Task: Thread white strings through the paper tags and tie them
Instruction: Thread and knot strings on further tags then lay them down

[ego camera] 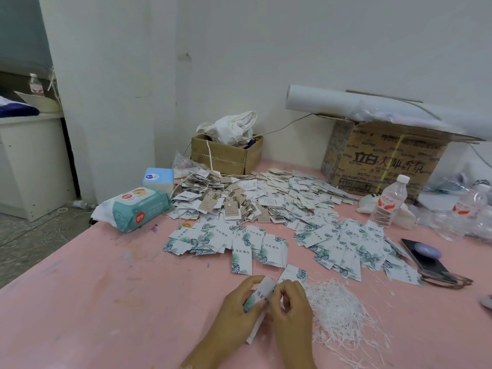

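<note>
Your left hand grips a leaf-printed paper tag low over the pink table. Your right hand pinches the tag's upper end. The white strings lie heaped just right of your hands.

Figure: items on and around the pink table, by count.
One left hand, one right hand; two cardboard boxes; three water bottles; one wipes pack; one tissue box; one phone; one paper roll; tags and strings heaped beyond counting.
</note>
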A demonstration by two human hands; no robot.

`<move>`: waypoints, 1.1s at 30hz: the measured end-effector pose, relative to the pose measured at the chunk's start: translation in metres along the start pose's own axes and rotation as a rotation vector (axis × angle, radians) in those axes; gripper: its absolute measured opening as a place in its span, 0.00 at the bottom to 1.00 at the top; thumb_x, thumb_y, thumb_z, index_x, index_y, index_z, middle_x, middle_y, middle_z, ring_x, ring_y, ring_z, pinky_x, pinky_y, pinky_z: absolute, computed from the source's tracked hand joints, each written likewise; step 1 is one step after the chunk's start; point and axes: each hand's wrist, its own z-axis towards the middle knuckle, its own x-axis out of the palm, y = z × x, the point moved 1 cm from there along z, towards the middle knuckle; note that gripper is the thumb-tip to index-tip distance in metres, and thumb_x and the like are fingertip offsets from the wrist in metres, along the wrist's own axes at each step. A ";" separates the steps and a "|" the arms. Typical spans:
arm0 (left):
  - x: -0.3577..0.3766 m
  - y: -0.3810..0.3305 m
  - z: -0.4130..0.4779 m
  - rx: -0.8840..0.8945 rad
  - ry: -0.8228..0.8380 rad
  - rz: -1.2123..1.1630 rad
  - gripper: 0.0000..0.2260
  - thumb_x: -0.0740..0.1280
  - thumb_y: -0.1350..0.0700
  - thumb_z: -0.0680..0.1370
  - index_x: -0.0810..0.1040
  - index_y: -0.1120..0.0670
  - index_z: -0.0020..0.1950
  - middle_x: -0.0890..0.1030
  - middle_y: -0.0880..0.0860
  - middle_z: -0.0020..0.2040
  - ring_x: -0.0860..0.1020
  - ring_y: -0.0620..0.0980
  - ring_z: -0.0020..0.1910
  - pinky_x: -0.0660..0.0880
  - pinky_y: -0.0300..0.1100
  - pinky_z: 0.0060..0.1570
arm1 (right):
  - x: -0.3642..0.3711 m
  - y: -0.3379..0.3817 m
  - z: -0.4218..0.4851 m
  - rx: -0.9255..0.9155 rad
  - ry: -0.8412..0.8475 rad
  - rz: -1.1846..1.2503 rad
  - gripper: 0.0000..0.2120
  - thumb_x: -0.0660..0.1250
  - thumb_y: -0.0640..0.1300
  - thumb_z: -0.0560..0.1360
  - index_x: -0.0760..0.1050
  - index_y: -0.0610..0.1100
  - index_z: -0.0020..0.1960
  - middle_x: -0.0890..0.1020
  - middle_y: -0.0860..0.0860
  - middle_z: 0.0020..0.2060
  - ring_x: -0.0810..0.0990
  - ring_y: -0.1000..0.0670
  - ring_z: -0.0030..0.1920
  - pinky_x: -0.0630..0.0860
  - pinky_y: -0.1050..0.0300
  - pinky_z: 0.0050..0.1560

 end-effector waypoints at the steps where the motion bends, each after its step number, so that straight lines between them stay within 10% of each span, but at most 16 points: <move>1: 0.001 -0.002 -0.001 0.005 0.013 -0.016 0.16 0.65 0.65 0.78 0.79 0.46 0.59 0.84 0.48 0.53 0.81 0.47 0.54 0.78 0.38 0.51 | 0.000 -0.001 0.000 0.006 -0.005 -0.007 0.14 0.66 0.34 0.74 0.68 0.48 0.34 0.70 0.54 0.34 0.69 0.55 0.33 0.65 0.67 0.34; 33: -0.007 -0.001 0.002 -0.195 -0.008 -0.159 0.13 0.64 0.64 0.80 0.81 0.49 0.57 0.86 0.49 0.50 0.85 0.52 0.48 0.79 0.40 0.45 | -0.003 0.008 -0.005 -0.036 -0.105 -0.092 0.12 0.65 0.37 0.77 0.70 0.50 0.38 0.71 0.53 0.32 0.69 0.56 0.33 0.64 0.67 0.33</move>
